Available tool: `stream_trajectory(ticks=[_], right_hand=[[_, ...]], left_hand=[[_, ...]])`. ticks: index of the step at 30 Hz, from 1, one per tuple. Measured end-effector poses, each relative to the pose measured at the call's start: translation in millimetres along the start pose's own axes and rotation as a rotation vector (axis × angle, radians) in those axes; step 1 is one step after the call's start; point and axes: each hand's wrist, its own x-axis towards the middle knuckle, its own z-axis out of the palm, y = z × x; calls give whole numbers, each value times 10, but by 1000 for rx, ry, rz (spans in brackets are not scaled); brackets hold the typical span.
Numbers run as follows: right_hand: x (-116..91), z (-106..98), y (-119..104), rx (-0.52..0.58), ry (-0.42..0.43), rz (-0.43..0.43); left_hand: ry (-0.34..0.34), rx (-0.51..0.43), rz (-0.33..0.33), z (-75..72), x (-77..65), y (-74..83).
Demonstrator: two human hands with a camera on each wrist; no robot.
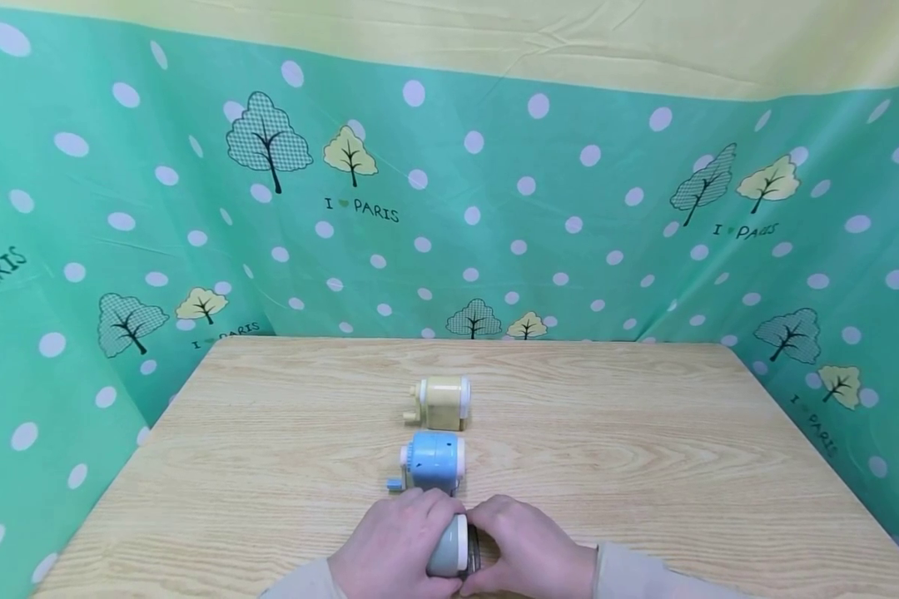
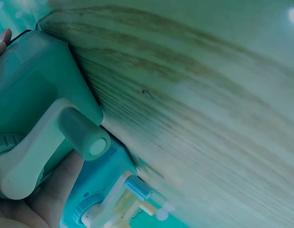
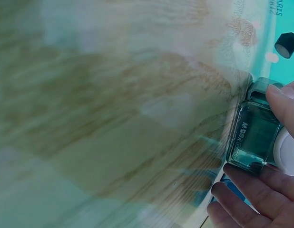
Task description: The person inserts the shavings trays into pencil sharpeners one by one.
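Note:
A grey-green crank pencil sharpener [image 1: 445,552] with a white front ring sits at the table's near side. My left hand [image 1: 397,541] grips its body from the left, fingers over the top and thumb at the near side. In the left wrist view the sharpener's crank handle [image 2: 37,142] points out toward the camera. With thumb and fingers, my right hand [image 1: 532,545] pinches the dark transparent drawer [image 3: 254,135] at the sharpener's front. Whether the drawer is fully seated or partly out, I cannot tell.
Just beyond the hands stands a blue crank pencil sharpener [image 1: 434,462], its crank to the left. Behind it is a pale yellow one [image 1: 444,403], facing the same way. The wooden table [image 1: 644,449] meets a green dotted curtain [image 1: 494,183] at its back and sides.

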Motion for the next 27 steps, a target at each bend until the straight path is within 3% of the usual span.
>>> stream_trajectory(ticks=[7, 17, 27], right_hand=[[15, 8, -18, 9, 4, 4], [32, 29, -22, -1, 9, -3], [36, 44, -36, 5, -20, 68]], left_hand=[[15, -1, 28, -11, 0, -13], [-13, -91, -28, -32, 9, 8], [6, -92, -20, -16, -5, 8]])
